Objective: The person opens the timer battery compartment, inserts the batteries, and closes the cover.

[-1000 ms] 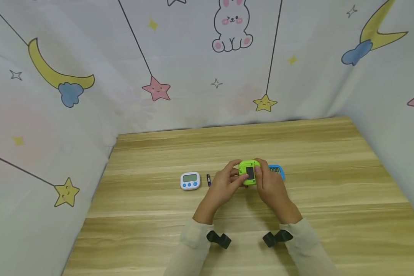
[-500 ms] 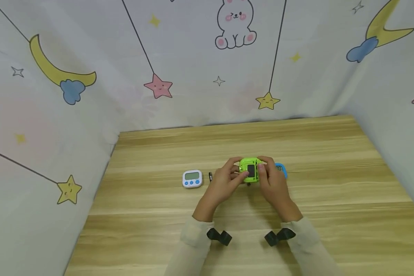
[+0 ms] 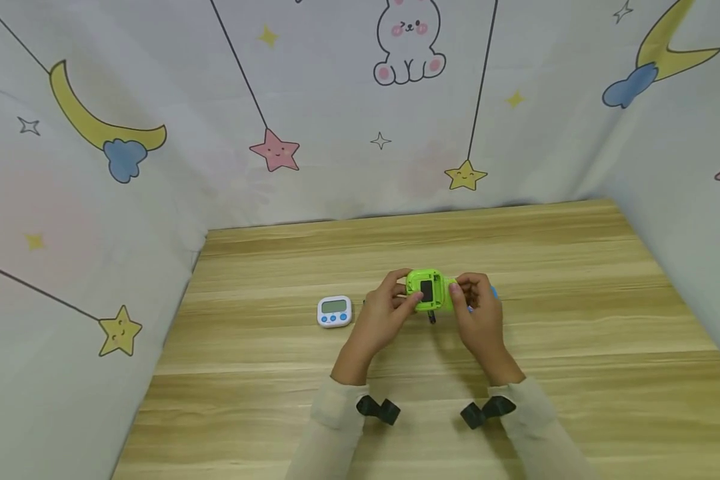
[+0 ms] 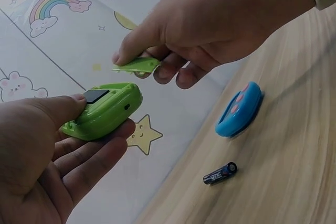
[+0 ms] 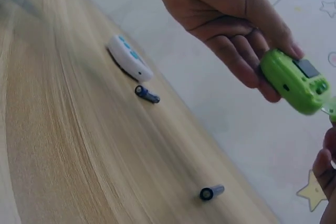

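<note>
My left hand (image 3: 379, 319) holds a lime-green digital timer (image 4: 113, 113) with its back turned up, thumb on the dark square on that back. The timer's battery bay lies uncovered at the side toward my right hand (image 3: 481, 330). Between thumb and fingers the right hand pinches the thin green battery cover (image 4: 137, 65), which is off the timer and a short gap away in the left wrist view. Both pieces are in the air over the table. Below the timer lies an AAA-size battery (image 3: 432, 318).
A white timer (image 3: 334, 312) with blue buttons lies on the wooden table (image 3: 264, 373) at left. Beside it is a second battery (image 5: 148, 95). A blue timer (image 4: 239, 109) sits behind my right hand, mostly hidden in the head view. Printed cloth (image 3: 324, 193) walls the table's back and sides.
The battery cover has come away from the green timer in my right hand, which has drawn slightly to the right. My left hand has shifted a little left with the timer.
</note>
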Demonstrator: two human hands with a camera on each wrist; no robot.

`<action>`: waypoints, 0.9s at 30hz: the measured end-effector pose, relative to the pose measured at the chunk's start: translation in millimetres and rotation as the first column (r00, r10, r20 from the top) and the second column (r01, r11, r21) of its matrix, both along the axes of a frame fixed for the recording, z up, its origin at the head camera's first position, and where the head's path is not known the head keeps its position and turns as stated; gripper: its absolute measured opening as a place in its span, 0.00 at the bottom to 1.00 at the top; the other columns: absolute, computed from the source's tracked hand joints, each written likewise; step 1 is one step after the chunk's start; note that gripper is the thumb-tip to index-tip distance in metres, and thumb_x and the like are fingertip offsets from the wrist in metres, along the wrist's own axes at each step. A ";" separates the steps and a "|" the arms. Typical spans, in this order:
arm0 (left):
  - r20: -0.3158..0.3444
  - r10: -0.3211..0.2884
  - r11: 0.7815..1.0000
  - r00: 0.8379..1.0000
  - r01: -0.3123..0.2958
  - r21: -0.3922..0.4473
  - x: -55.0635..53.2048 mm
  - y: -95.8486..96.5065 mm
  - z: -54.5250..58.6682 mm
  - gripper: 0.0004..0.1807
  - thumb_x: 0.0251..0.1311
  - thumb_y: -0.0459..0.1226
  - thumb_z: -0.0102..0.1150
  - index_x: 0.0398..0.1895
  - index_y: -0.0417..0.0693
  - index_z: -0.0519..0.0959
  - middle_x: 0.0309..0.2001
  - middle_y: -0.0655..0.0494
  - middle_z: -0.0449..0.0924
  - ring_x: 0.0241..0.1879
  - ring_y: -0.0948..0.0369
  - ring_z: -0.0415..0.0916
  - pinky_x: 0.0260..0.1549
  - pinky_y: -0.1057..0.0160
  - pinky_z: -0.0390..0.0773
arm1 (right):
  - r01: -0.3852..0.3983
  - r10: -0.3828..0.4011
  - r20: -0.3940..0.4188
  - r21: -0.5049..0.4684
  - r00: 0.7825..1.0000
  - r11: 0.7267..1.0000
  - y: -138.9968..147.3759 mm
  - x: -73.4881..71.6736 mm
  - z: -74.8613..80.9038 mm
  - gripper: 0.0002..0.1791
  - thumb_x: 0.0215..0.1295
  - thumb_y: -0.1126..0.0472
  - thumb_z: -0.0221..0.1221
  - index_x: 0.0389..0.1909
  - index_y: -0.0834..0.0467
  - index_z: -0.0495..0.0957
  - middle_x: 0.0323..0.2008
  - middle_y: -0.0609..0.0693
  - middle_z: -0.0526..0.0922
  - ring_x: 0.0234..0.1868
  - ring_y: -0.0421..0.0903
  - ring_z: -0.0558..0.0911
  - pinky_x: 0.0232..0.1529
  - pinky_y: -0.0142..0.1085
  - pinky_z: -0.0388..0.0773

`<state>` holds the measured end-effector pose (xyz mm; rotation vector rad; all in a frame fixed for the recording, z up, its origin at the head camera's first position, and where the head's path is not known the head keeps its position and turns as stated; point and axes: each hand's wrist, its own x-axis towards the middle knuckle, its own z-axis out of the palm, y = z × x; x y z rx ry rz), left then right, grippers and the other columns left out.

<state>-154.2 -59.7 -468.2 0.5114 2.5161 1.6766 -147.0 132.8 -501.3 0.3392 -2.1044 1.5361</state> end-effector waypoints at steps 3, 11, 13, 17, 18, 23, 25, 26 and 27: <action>0.022 0.053 0.998 0.998 -0.054 0.043 -2.5 -5.9 -0.6 0.29 0.68 0.48 0.56 0.69 0.51 0.64 0.46 0.50 0.83 0.39 0.64 0.84 0.35 0.65 0.83 | -0.039 0.045 0.051 -0.109 0.998 0.993 -1.4 -0.5 -1.8 0.07 0.70 0.73 0.53 0.45 0.71 0.69 0.29 0.55 0.75 0.23 0.44 0.71 0.22 0.28 0.69; 0.015 0.097 0.992 0.995 -0.098 0.085 -6.6 -15.3 -1.3 0.30 0.68 0.49 0.56 0.69 0.50 0.64 0.46 0.48 0.83 0.38 0.63 0.84 0.37 0.55 0.84 | -0.068 0.087 0.226 -0.090 0.970 0.994 -8.5 0.6 -10.9 0.13 0.71 0.67 0.56 0.54 0.60 0.76 0.36 0.55 0.81 0.32 0.46 0.78 0.28 0.28 0.74; 0.014 0.108 0.990 0.994 -0.109 0.090 -6.5 -16.8 -0.5 0.30 0.68 0.49 0.56 0.69 0.50 0.64 0.46 0.48 0.83 0.37 0.62 0.84 0.37 0.56 0.84 | -0.092 0.096 0.244 -0.029 0.965 0.995 -10.9 0.3 -13.9 0.13 0.70 0.64 0.57 0.54 0.56 0.77 0.38 0.52 0.82 0.37 0.45 0.80 0.31 0.29 0.77; 0.015 0.134 0.985 0.991 -0.135 0.105 -5.9 -20.6 1.1 0.29 0.68 0.49 0.56 0.69 0.51 0.65 0.47 0.47 0.83 0.37 0.61 0.84 0.37 0.55 0.84 | -0.143 0.127 0.246 0.046 0.961 0.989 -16.2 -0.1 -19.4 0.14 0.69 0.62 0.59 0.54 0.54 0.78 0.41 0.50 0.82 0.41 0.45 0.81 0.37 0.34 0.82; 0.017 0.136 0.984 0.991 -0.137 0.111 -6.0 -21.4 1.5 0.29 0.68 0.49 0.56 0.69 0.51 0.65 0.47 0.47 0.83 0.38 0.61 0.84 0.37 0.54 0.84 | -0.150 0.132 0.247 0.057 0.960 0.987 -17.5 -0.1 -20.3 0.14 0.68 0.62 0.60 0.54 0.54 0.79 0.42 0.50 0.82 0.41 0.45 0.82 0.38 0.35 0.82; 0.005 0.130 0.985 0.991 -0.130 0.114 -7.3 -24.1 2.7 0.29 0.68 0.50 0.55 0.69 0.52 0.64 0.47 0.48 0.83 0.39 0.61 0.84 0.37 0.55 0.84 | -0.178 0.140 0.250 0.136 0.958 0.975 -25.4 -0.5 -23.7 0.14 0.66 0.65 0.62 0.52 0.58 0.80 0.44 0.51 0.82 0.40 0.44 0.82 0.38 0.35 0.83; 0.002 0.126 0.985 0.992 -0.125 0.119 -7.8 -24.8 2.8 0.29 0.68 0.50 0.55 0.69 0.52 0.64 0.47 0.48 0.83 0.39 0.60 0.84 0.38 0.55 0.84 | -0.190 0.142 0.253 0.178 0.957 0.965 -29.6 -1.3 -23.6 0.14 0.65 0.66 0.62 0.51 0.60 0.80 0.44 0.52 0.82 0.40 0.44 0.83 0.37 0.35 0.83; -0.001 0.125 0.985 0.992 -0.124 0.120 -8.0 -25.4 2.6 0.29 0.68 0.50 0.55 0.69 0.52 0.64 0.46 0.48 0.83 0.39 0.60 0.84 0.38 0.54 0.84 | -0.194 0.140 0.258 0.200 0.956 0.960 -32.1 -1.8 -22.9 0.14 0.65 0.65 0.62 0.51 0.60 0.79 0.44 0.52 0.82 0.40 0.44 0.83 0.37 0.35 0.83; -0.002 0.125 0.985 0.992 -0.124 0.119 -8.0 -26.0 2.5 0.29 0.68 0.50 0.55 0.68 0.52 0.64 0.46 0.48 0.83 0.39 0.60 0.84 0.38 0.54 0.84 | -0.199 0.137 0.266 0.221 0.954 0.955 -34.8 -2.6 -22.0 0.13 0.66 0.65 0.62 0.50 0.60 0.79 0.44 0.52 0.82 0.40 0.44 0.83 0.37 0.35 0.83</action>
